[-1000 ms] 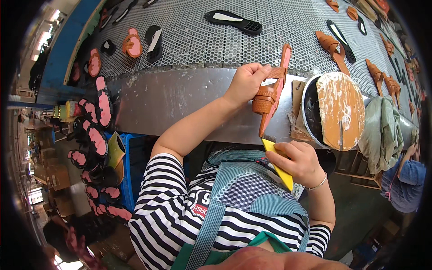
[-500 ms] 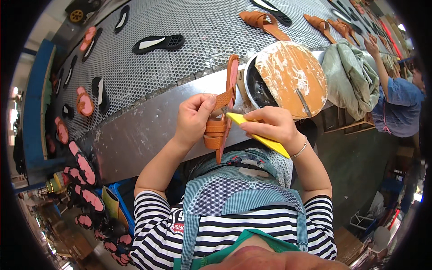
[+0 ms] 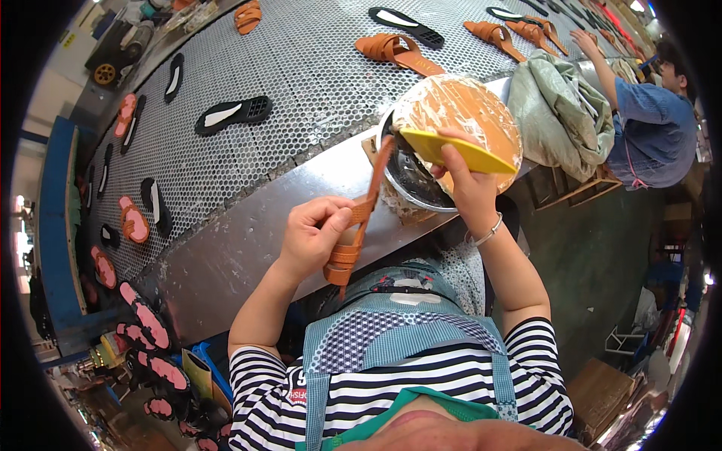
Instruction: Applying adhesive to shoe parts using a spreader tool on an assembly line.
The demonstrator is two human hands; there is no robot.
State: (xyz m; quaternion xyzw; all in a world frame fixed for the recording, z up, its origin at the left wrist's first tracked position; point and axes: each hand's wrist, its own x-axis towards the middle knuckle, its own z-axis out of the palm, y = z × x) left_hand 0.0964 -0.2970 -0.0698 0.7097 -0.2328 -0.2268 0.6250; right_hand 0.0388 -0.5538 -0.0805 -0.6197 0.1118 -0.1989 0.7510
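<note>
Red-and-white badge [image 3: 297, 395] with lettering on the striped shirt [image 3: 361, 387], small letters [image 3: 426, 66] on a brown sandal [image 3: 392, 49].

Striped sleeves [image 3: 259, 383], teal patchwork apron [image 3: 410, 340]

Pretty bright overall, soft glare on the metal bench [image 3: 239, 257] left of centre, floor [image 3: 583, 282] kinda dim lower right, fisheye edges bending into black corners.

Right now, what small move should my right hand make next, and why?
Probably lower the yellow tool's near end into the pot's dark opening: your right hand holds the tool over the pot, the orange board leaves that side uncovered, and your left hand grips the brown sandal.
</note>
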